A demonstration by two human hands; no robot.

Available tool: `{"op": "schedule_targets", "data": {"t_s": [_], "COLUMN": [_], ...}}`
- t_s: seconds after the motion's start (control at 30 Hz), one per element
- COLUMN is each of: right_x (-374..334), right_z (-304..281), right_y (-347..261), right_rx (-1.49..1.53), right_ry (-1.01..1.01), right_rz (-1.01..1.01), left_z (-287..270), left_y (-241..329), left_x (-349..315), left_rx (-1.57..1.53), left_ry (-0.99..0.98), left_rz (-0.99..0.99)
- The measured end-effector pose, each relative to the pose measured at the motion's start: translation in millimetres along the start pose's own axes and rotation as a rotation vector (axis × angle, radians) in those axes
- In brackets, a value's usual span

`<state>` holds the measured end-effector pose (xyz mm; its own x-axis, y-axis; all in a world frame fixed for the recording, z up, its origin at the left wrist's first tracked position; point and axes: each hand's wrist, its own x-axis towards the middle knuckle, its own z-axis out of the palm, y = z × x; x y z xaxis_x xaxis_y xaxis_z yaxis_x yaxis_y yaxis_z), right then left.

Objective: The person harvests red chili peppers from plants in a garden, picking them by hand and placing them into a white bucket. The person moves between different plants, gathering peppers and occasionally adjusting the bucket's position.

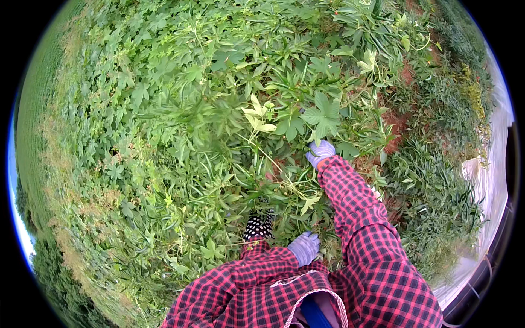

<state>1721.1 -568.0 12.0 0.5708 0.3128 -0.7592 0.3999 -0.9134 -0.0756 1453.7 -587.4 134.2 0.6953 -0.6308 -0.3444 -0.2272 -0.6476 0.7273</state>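
Gloved right hand (321,153): extended forward on a bent arm, in among the plants (213,104); fingertips lost under foliage, so cannot tell whether it grips or what. A lobed leaf (321,115) spreads just beyond it; a pale leaf (255,121) stands farther off to the left. Gloved left hand (305,249): low, close to the body, back of glove uppermost, fingers pointing away to the right; cannot tell if closed on anything. Both sleeves (355,202) red-and-black check. Dotted boot (258,227) forward and left of the left hand, partly covered by leaves. Plants surround both hands and fill most of the ground ahead. Red soil (396,131) shows to the right; beyond it, near the right rim, a whitish sheet (495,142)
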Motion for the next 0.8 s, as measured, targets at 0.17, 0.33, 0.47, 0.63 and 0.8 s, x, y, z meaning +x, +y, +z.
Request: {"op": "schedule_targets", "data": {"t_s": [0.17,0.33,0.47,0.63,0.8], "right_x": [4,25,33,23,19], "right_z": [-6,-9,-1,-15,-4], "right_y": [-6,27,41,29,28], "right_rx": [0.028,0.118,-0.06,0.665,0.172], "right_ry": [0.085,-0.071,-0.002,-0.397,-0.195], "right_rz": [-0.038,-0.304,-0.5,-0.003,-0.423], "left_z": [-21,0,3,-4,-12], "left_y": [-5,-11,-13,-13,-17], "left_x": [0,-5,-6,-3,-7], "left_rx": [-0.052,-0.002,-0.009,-0.024,-0.048], "left_ry": [-0.063,0.053,0.137,0.13,0.149], "left_rz": [0.009,0.05,0.053,0.052,0.056]}}
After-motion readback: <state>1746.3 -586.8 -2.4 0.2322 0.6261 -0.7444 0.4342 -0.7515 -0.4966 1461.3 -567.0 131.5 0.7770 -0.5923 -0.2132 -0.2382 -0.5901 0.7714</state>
